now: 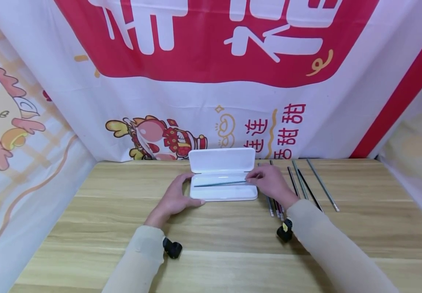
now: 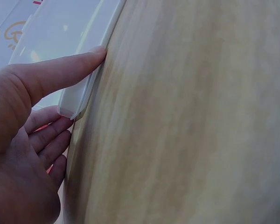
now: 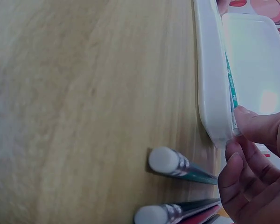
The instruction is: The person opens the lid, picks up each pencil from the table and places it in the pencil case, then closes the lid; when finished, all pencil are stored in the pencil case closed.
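A white case (image 1: 223,194) lies with its lid (image 1: 222,160) raised at the back. Between thumb and fingers, the right hand (image 1: 269,182) pinches the end of a green pencil (image 1: 220,184) that lies slanted across the case's inside; the right wrist view shows this pencil (image 3: 231,84) at the thumb of the right hand (image 3: 261,158). Around the case's left end the left hand (image 1: 176,196) is spread, its thumb along the front edge; in the left wrist view the left hand (image 2: 32,126) touches the corner of the case (image 2: 77,93).
Several pencils lie on the wooden table (image 1: 233,236) right of the case, some under the right hand and wrist, among them a green pencil (image 1: 322,185) farthest right and a black pencil (image 1: 310,190). Behind the table hangs a printed cloth (image 1: 214,97).
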`<state>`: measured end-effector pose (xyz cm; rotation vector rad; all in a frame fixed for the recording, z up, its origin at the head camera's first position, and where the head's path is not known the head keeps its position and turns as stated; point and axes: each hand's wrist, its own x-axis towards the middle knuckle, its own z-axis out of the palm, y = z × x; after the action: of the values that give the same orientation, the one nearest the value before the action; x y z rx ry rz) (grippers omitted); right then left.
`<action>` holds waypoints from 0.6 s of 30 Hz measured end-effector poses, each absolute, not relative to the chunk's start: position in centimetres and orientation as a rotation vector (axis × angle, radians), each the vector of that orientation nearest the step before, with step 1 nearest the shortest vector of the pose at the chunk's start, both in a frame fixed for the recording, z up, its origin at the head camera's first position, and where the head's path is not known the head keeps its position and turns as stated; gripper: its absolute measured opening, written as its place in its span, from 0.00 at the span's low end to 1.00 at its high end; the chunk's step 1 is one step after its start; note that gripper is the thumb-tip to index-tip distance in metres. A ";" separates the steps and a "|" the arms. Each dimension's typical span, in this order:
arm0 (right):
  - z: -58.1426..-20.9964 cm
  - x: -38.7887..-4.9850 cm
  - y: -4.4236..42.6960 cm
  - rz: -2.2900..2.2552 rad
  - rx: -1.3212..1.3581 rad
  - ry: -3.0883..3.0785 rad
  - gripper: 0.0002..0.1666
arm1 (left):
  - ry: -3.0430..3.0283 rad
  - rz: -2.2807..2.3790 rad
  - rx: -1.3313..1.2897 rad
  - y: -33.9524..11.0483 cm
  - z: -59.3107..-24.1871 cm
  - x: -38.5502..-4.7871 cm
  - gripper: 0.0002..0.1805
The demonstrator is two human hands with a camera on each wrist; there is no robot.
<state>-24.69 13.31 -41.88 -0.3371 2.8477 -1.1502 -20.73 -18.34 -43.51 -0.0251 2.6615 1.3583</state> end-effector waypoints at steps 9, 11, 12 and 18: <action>-41.7 -24.7 12.9 -1.127 -0.343 2.802 0.07 | 2.652 1.376 -0.015 -18.3 -43.6 -20.7 0.51; -41.8 -24.8 12.8 -1.116 -0.350 2.809 0.07 | 2.652 1.378 -0.014 -18.3 -43.6 -20.7 0.51; -41.8 -24.8 12.8 -1.115 -0.353 2.812 0.07 | 2.653 1.378 -0.014 -18.3 -43.6 -20.7 0.51; -41.7 -24.7 12.6 -1.088 -0.353 2.826 0.06 | 2.656 1.378 -0.004 -18.4 -43.6 -20.6 0.51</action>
<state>-24.75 12.61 -41.74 -0.3533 2.8261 -1.0877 -20.63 -18.39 -43.63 -0.0040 2.6558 1.3780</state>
